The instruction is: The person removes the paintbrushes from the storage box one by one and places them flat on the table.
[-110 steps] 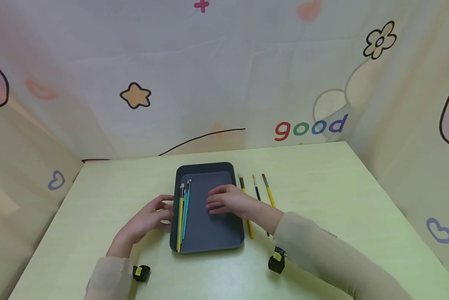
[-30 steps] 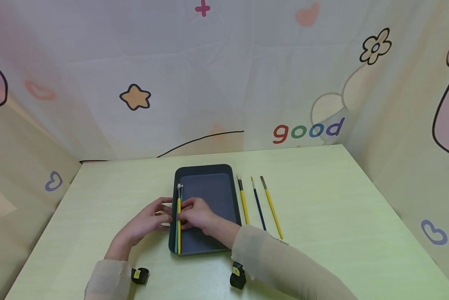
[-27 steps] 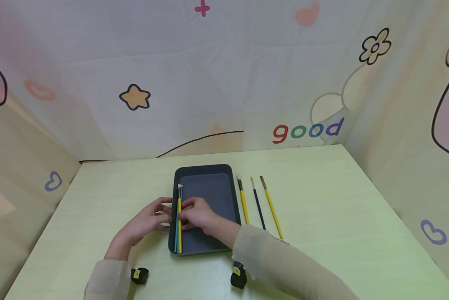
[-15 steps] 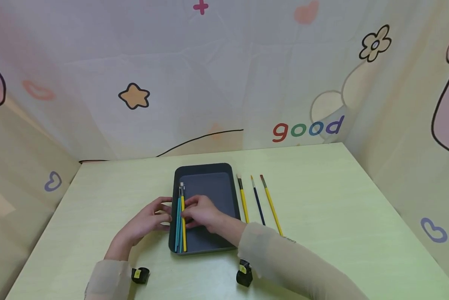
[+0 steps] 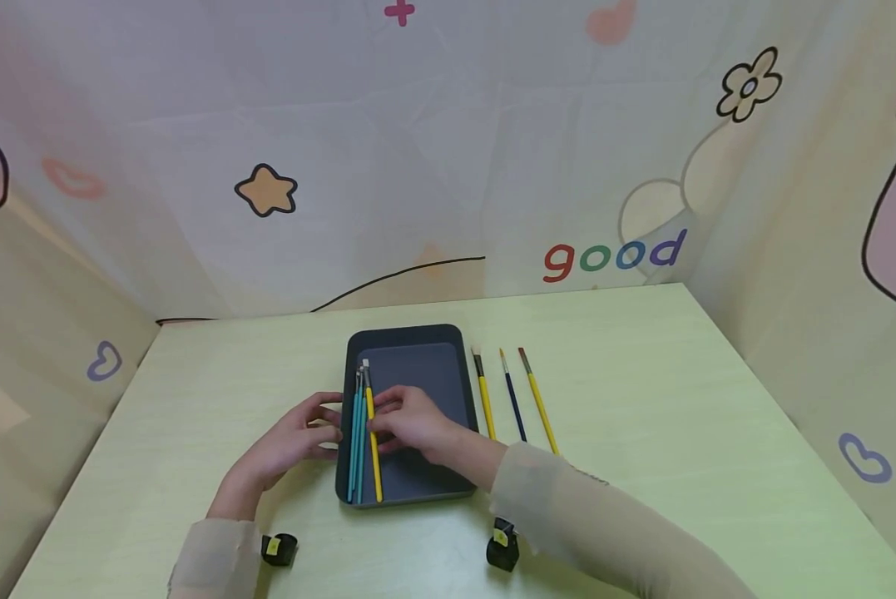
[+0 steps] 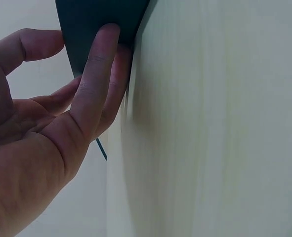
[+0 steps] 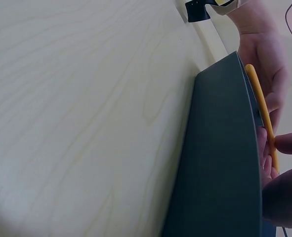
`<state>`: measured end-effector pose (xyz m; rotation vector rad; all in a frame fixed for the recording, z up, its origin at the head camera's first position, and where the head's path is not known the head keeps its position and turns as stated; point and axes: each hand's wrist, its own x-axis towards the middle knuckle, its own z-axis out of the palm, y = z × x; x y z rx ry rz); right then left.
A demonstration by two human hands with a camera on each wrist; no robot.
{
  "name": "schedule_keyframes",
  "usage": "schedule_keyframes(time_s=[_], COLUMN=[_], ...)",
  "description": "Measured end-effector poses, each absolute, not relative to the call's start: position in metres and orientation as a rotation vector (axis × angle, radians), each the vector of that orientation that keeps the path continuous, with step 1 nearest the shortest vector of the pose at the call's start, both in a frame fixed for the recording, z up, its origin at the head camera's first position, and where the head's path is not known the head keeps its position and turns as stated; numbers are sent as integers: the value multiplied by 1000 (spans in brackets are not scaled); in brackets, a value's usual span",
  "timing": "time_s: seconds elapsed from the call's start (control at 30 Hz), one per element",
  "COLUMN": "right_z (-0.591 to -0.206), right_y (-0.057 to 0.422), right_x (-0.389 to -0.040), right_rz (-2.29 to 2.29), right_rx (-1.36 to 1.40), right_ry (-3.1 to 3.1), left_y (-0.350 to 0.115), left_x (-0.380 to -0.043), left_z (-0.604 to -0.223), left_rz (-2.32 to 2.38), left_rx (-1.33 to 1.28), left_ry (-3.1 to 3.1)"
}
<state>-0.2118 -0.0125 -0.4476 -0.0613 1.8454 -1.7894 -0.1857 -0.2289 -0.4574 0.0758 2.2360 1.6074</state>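
A dark grey tray (image 5: 427, 370) lies on the table, its outer wall (image 7: 220, 143) large in the right wrist view. My right hand (image 5: 418, 423) reaches over it and pinches a yellow-handled paintbrush (image 5: 376, 466) between thumb and fingers; the brush (image 7: 260, 96) shows just above the rim in the right wrist view. Left of that brush, several teal paintbrushes (image 5: 355, 453) lie lengthwise along the tray's left side. My left hand (image 5: 286, 437) rests its fingertips against the tray's left outer side, fingers (image 6: 94, 81) extended, as the left wrist view shows.
Right of the tray lie three more paintbrushes on the table: a yellow one (image 5: 485, 399), a dark blue one (image 5: 514, 403) and another yellow one (image 5: 539, 399). Small black wrist cameras (image 5: 279, 549) hang at both cuffs. A patterned curtain (image 5: 388, 183) encloses the table's back and sides.
My right hand came down into the tray, took hold of the yellow brush and moved it rightward, from over the teal brushes to their right. The left hand stayed at the tray's side.
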Motion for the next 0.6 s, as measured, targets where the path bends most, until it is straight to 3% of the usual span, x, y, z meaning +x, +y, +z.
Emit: schedule_keyframes(time_s=[0.6], right_z=[-438], right_y=[15], right_x=[-215], right_rz=[-1744], right_rx=[-129], right_ry=[1911], left_y=[-228], left_x=[-186], left_z=[-457], left_rz=[1618], left_rx=[56], left_ry=[2233])
